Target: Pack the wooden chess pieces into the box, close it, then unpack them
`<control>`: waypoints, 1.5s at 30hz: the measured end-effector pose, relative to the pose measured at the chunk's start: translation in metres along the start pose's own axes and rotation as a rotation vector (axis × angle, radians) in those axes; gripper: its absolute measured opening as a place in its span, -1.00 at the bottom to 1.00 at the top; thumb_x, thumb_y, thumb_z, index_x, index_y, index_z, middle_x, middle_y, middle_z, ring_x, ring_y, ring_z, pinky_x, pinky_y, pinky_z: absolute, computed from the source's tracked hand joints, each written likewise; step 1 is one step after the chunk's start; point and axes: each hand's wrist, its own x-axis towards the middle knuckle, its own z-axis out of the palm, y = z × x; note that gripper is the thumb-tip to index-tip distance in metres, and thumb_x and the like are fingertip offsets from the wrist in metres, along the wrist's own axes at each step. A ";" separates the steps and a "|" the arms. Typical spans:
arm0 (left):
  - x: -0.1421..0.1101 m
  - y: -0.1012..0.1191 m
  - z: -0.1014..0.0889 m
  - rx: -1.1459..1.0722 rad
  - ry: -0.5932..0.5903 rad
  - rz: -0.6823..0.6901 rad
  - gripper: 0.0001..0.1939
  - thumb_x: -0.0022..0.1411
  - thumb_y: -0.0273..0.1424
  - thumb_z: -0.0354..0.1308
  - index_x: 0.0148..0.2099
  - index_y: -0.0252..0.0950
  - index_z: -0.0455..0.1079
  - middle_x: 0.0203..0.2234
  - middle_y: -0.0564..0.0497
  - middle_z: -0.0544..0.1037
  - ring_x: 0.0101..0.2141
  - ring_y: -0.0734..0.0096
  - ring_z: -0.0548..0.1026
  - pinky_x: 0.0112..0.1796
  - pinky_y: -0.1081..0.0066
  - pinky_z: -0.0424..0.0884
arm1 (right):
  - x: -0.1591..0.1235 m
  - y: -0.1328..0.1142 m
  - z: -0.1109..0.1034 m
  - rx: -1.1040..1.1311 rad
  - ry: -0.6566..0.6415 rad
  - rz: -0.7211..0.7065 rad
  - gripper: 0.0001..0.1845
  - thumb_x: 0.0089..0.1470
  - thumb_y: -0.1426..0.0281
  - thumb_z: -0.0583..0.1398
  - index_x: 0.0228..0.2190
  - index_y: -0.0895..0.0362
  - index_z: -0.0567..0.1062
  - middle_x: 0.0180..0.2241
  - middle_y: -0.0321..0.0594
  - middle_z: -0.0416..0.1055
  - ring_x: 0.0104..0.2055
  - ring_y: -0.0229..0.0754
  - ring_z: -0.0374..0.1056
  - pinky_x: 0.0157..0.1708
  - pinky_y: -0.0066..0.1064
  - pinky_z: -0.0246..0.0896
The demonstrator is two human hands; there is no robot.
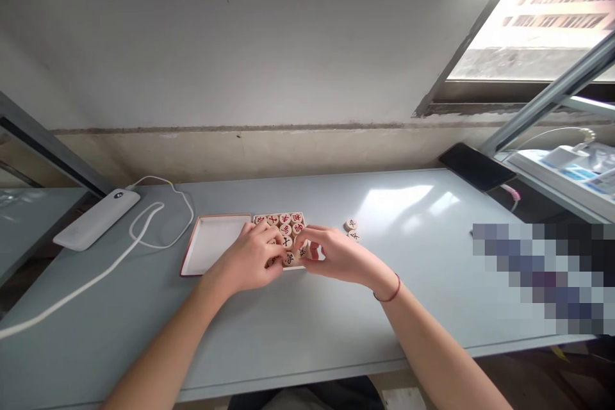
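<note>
- Two bare hands hover close together, the left hand [247,261] and the right hand [336,255], over a packed group of round wooden game pieces [285,229].
- Both curl down among the pieces, fingers not spread apart; whether either is clamped on a piece cannot be told.
- The group sits in a shallow box [303,221], just beside a red-edged white tray [211,243].
- Two loose pieces [351,225] lie on the grey table [423,282], right of the box.
- A power bank [96,219] with a white cable [161,229] lies further left; a phone [475,166] lies at the far right corner.

Round wooden chess pieces [284,229] with red and black marks sit packed in a flat box [278,214], with a white tray [211,243] just left of it and two more pieces [353,229] to its right.
</note>
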 end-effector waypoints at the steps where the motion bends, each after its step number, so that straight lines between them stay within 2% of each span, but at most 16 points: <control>1: 0.000 0.000 0.000 -0.005 -0.008 0.002 -0.79 0.13 -0.52 0.05 -0.39 -0.18 0.48 -0.32 0.04 0.50 -0.22 0.30 0.37 -0.19 0.26 0.20 | 0.001 0.000 0.001 -0.007 0.008 0.002 -0.84 0.01 0.53 0.13 -0.34 0.07 0.44 -0.31 -0.30 0.37 -0.44 -0.35 0.31 -0.42 -0.50 0.20; 5: -0.001 -0.004 -0.002 -0.021 0.007 -0.050 -0.76 0.15 -0.54 -0.01 -0.31 -0.19 0.48 -0.29 0.03 0.49 -0.21 0.32 0.37 -0.14 0.24 0.22 | 0.004 0.002 0.009 -0.090 0.025 -0.029 -0.95 0.06 0.44 0.19 -0.36 0.09 0.46 -0.36 -0.30 0.36 -0.48 -0.36 0.25 -0.44 -0.50 0.16; 9: 0.000 -0.012 -0.005 -0.022 0.049 -0.087 -0.74 0.15 -0.55 -0.03 -0.23 -0.21 0.45 -0.26 0.03 0.49 -0.18 0.32 0.36 -0.07 0.22 0.23 | 0.007 0.002 0.018 -0.155 0.006 -0.070 -0.92 0.07 0.40 0.22 -0.33 0.09 0.52 -0.30 -0.25 0.41 -0.45 -0.33 0.28 -0.40 -0.48 0.18; 12: 0.001 -0.011 -0.003 -0.033 0.043 -0.071 -0.74 0.16 -0.55 -0.04 -0.23 -0.21 0.44 -0.25 0.03 0.50 -0.15 0.31 0.36 -0.05 0.23 0.23 | 0.006 0.002 0.011 -0.111 0.007 -0.111 -0.88 0.12 0.37 0.19 -0.34 0.07 0.55 -0.25 -0.24 0.44 -0.44 -0.33 0.30 -0.37 -0.47 0.20; 14: 0.002 -0.006 0.001 -0.029 0.064 -0.043 -0.75 0.20 -0.52 -0.03 -0.19 -0.19 0.44 -0.20 0.01 0.49 -0.10 0.29 0.35 -0.03 0.21 0.22 | 0.004 0.006 -0.001 -0.107 0.082 -0.087 -0.82 0.15 0.33 0.13 -0.33 0.06 0.55 -0.23 -0.23 0.44 -0.46 -0.34 0.29 -0.38 -0.45 0.22; 16: 0.003 0.002 0.007 -0.009 0.093 0.003 -0.77 0.25 -0.43 0.01 -0.11 -0.16 0.44 -0.11 -0.02 0.46 -0.04 0.23 0.31 0.00 0.17 0.20 | 0.000 0.015 -0.017 -0.165 0.218 0.024 -0.76 0.17 0.29 0.09 -0.26 0.06 0.54 -0.18 -0.20 0.43 -0.46 -0.32 0.29 -0.35 -0.41 0.24; 18: 0.003 0.009 0.013 0.024 0.079 0.052 -0.75 0.26 -0.29 0.07 -0.02 -0.10 0.42 -0.02 -0.05 0.41 0.02 0.15 0.27 0.01 0.10 0.18 | -0.004 0.028 -0.030 -0.268 0.312 0.211 -0.70 0.15 0.24 0.08 -0.16 0.06 0.50 -0.09 -0.15 0.38 -0.38 -0.25 0.33 -0.28 -0.35 0.26; 20: 0.003 0.013 0.018 0.060 0.035 0.082 -0.73 0.24 -0.20 0.11 -0.02 -0.06 0.42 0.03 -0.05 0.37 0.05 0.08 0.24 0.01 0.06 0.17 | -0.008 0.041 -0.038 -0.367 0.294 0.413 -0.59 0.07 0.19 0.14 -0.06 0.08 0.45 -0.03 -0.08 0.32 -0.17 -0.09 0.34 -0.19 -0.28 0.26; 22: 0.003 0.014 0.021 0.089 0.011 0.086 -0.77 0.23 -0.18 0.12 -0.10 -0.10 0.46 0.05 -0.04 0.35 0.07 0.06 0.22 0.02 0.05 0.16 | -0.011 0.051 -0.041 -0.413 0.211 0.566 -0.44 -0.02 0.20 0.20 0.03 0.09 0.38 -0.03 -0.04 0.29 -0.02 0.03 0.27 -0.15 -0.26 0.25; 25: 0.003 0.013 0.023 0.107 0.012 0.079 -0.81 0.23 -0.21 0.13 -0.23 -0.19 0.47 0.04 -0.04 0.37 0.07 0.08 0.24 0.02 0.07 0.17 | -0.013 0.060 -0.038 -0.366 0.121 0.650 -0.39 -0.03 0.28 0.18 0.09 0.09 0.30 -0.04 -0.04 0.26 -0.12 -0.05 0.31 -0.29 -0.35 0.28; 28: 0.004 0.012 0.023 0.106 0.025 0.077 -0.84 0.23 -0.26 0.14 -0.27 -0.21 0.46 0.01 -0.04 0.40 0.06 0.10 0.26 0.00 0.09 0.20 | -0.012 0.062 -0.035 -0.320 0.107 0.634 -0.56 -0.01 0.38 0.13 -0.03 0.09 0.38 -0.10 -0.08 0.28 -0.27 -0.17 0.34 -0.40 -0.42 0.24; 31: 0.004 0.013 0.023 0.085 0.033 0.079 -0.85 0.23 -0.27 0.14 -0.29 -0.22 0.45 0.01 -0.04 0.41 0.05 0.10 0.27 0.00 0.08 0.20 | -0.009 0.060 -0.036 -0.337 0.100 0.571 -0.77 -0.01 0.45 0.11 -0.25 0.11 0.46 -0.18 -0.11 0.32 -0.33 -0.21 0.32 -0.43 -0.44 0.21; 33: 0.005 0.014 0.022 0.058 0.063 0.075 -0.84 0.22 -0.25 0.14 -0.25 -0.21 0.45 0.00 -0.05 0.41 0.04 0.10 0.29 0.00 0.07 0.21 | -0.007 0.056 -0.036 -0.340 0.092 0.518 -0.82 0.01 0.48 0.09 -0.32 0.12 0.46 -0.20 -0.12 0.34 -0.36 -0.23 0.32 -0.45 -0.45 0.19; 36: 0.006 0.013 0.024 0.014 0.162 0.042 -0.78 0.23 -0.23 0.12 -0.12 -0.19 0.43 -0.04 -0.08 0.44 0.01 0.13 0.32 0.00 0.09 0.25 | -0.004 0.047 -0.035 -0.263 0.088 0.398 -0.83 0.04 0.47 0.08 -0.34 0.10 0.46 -0.22 -0.16 0.36 -0.37 -0.25 0.33 -0.43 -0.44 0.20; 40: 0.009 0.014 0.030 -0.087 0.280 -0.059 -0.70 0.30 -0.28 0.04 0.06 -0.19 0.34 -0.07 -0.10 0.46 -0.02 0.19 0.39 0.02 0.13 0.29 | 0.000 0.026 -0.025 -0.015 0.068 0.136 -0.85 0.08 0.44 0.08 -0.32 0.07 0.45 -0.23 -0.23 0.38 -0.30 -0.27 0.35 -0.40 -0.47 0.25; 45: 0.011 0.019 0.029 -0.398 0.247 -0.247 -0.60 0.32 -0.22 0.00 0.16 -0.18 0.26 -0.09 -0.06 0.50 -0.16 0.31 0.49 -0.16 0.33 0.46 | 0.002 0.002 -0.009 0.132 0.027 -0.004 -0.86 0.10 0.41 0.11 -0.27 0.06 0.44 -0.29 -0.27 0.40 -0.31 -0.29 0.31 -0.44 -0.49 0.25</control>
